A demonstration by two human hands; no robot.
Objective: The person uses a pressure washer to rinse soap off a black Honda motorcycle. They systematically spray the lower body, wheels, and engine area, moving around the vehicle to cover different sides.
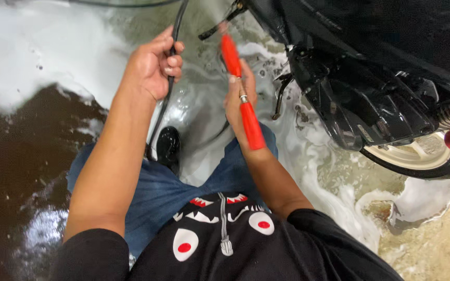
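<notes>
Left hand (154,65) grips the thin black rubber hose (169,93); right hand (239,99) clutches the long red plastic spray wand (241,93) beside the black motorcycle (371,78).

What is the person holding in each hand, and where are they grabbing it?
The right hand grips the red spray wand around its middle, by the metal ring. The left hand is closed around the black hose partway along it.

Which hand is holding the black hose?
The left hand grips the black hose. The right hand holds the red spray wand instead, nearer the motorbike.
</notes>
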